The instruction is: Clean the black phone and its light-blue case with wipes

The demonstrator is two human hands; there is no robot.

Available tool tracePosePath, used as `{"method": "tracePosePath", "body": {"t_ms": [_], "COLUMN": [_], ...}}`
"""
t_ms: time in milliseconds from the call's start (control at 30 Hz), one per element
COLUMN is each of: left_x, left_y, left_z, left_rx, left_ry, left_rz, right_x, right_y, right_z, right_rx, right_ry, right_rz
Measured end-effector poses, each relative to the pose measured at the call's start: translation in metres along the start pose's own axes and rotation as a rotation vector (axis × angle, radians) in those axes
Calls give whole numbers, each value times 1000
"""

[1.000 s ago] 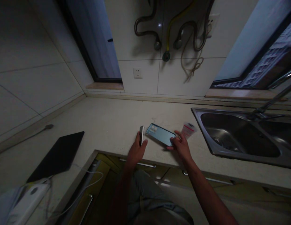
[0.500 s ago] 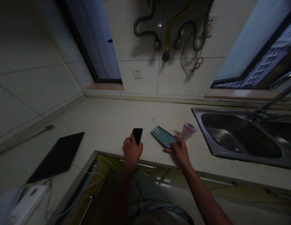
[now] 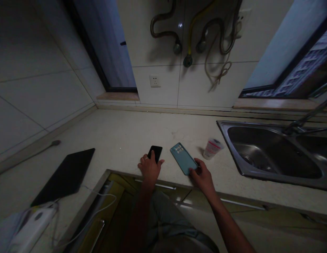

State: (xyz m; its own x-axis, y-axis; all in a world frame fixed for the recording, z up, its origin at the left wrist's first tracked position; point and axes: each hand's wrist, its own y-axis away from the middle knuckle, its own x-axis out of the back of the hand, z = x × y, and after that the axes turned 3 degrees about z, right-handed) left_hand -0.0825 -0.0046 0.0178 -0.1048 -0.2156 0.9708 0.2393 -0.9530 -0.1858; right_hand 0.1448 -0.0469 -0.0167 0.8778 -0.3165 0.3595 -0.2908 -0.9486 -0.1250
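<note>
A black smartphone (image 3: pixel 157 151) lies on the pale countertop in front of me. My left hand (image 3: pixel 149 168) rests over its near end, index finger on the dark screen and thumb stretched out to the right, apart from the phone. To the right is a teal phone case (image 3: pixel 184 160) with several camera cutouts at its far end. My right hand (image 3: pixel 202 174) grips the near right corner of this case between thumb and fingers. Just beyond that hand, a clear plastic cup (image 3: pixel 212 149) with a red band stands slightly tilted in view.
A steel double sink (image 3: pixel 271 151) with a faucet (image 3: pixel 297 124) is at the right. At the left lie a dark flat panel (image 3: pixel 64 175), a white cable (image 3: pixel 108 207) and a white box-like object (image 3: pixel 34 228). Pipes (image 3: pixel 176 35) hang on the tiled wall behind the countertop (image 3: pixel 121 130).
My left hand has loosened around the phone, its thumb now spread away and index finger on the screen. The case has turned more lengthwise and its near end has come closer to me.
</note>
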Motion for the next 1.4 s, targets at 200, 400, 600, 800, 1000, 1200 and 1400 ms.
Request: {"method": "tracePosePath", "body": {"t_ms": [200,400,600,800,1000,1200,1400], "left_x": [1,-5,-9,-9,-14,-12,-5], "left_y": [0,1,3,6,8,11,9], "left_z": [-1,-2,-2,-1,-1,-1,1], "left_rx": [-5,-29,-45,-68,-87,-83,-54], "left_ry": [-9,-27,-43,-66,-69,-35,13], "left_rz": [-15,-4,28,62,81,107,67], "right_x": [2,3,0,-2,2,8,15], "right_y": [3,6,9,10,10,10,11], "right_z": [4,-2,-6,-5,1,2,8], "right_rx": [187,316,370,382,428,449,483], "right_ry": [196,287,384,384,327,296,266], "right_rz": [-42,-122,-182,-172,-176,-225,-170]}}
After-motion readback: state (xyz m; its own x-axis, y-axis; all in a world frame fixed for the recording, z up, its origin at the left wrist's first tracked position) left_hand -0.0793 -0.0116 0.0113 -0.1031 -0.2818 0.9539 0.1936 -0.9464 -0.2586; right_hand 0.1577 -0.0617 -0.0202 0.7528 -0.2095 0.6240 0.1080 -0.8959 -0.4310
